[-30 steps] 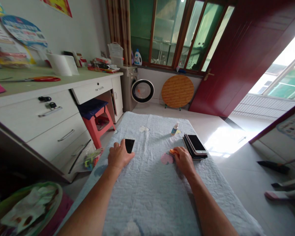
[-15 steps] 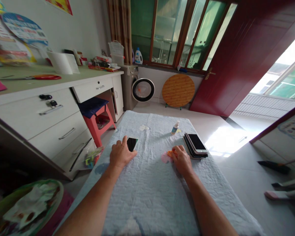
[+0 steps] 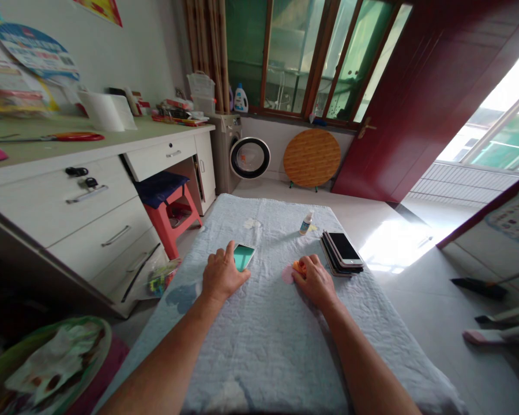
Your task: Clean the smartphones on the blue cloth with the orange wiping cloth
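On the left half of the cloth-covered table [image 3: 259, 346], my left hand [image 3: 225, 272] grips a white-edged smartphone [image 3: 244, 257] by its sides, thumb at the near edge. Its screen faces up and shines green with reflected light. My right hand [image 3: 315, 280] is closed around a crumpled orange cloth [image 3: 300, 267], held at the table surface; the fingers hide part of it. Just right of that hand lies a stack of smartphones [image 3: 346, 252], a white one with a dark screen on top. A small spray bottle [image 3: 306, 223] stands upright beyond my right hand.
A red stool [image 3: 168, 222] with a dark cushion stands left of the table, by the white desk [image 3: 99, 213]. At the lower left is a filled waste bin [image 3: 108, 351]. Behind are a washing machine with its door open [image 3: 249, 158] and a round wooden tabletop [image 3: 312, 158].
My left hand has moved the smartphone a little to the right, and its screen has turned from dark to reflecting green. My right hand stays nearly in place with the orange cloth.
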A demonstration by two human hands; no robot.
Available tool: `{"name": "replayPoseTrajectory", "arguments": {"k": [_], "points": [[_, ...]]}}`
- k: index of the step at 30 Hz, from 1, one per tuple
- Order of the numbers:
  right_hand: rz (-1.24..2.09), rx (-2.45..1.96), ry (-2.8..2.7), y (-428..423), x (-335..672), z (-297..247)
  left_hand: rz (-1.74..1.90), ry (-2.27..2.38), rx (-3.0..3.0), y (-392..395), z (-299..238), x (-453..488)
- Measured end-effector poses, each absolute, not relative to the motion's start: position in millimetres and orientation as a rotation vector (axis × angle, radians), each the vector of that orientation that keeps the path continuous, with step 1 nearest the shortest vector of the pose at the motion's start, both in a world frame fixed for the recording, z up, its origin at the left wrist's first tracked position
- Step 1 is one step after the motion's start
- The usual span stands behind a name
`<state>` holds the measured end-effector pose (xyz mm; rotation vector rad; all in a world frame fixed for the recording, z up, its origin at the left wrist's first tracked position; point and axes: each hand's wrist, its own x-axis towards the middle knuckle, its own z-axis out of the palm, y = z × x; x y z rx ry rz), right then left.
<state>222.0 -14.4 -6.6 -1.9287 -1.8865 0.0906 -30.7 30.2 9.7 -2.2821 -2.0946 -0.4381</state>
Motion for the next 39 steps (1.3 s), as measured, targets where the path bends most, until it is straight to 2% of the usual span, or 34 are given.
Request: {"name": "replayPoseTrajectory", "arguments": {"k": [16, 26, 39], "points": [[0.346, -1.573, -1.657, -8.6, 216.7, -6.8, -0.613, -1.863, -2.685, 1.1, 3.3, 1.2], [0.562, -1.322, -1.643, -8.7, 196.2, -2.2, -0.895, -1.434, -3.389, 6.7, 6.0, -7.8], [0.419, -1.405, -1.842, -13.9, 191.6, -6.5, -1.000, -1.421, -3.365, -0.5, 3.5, -0.1]]}}
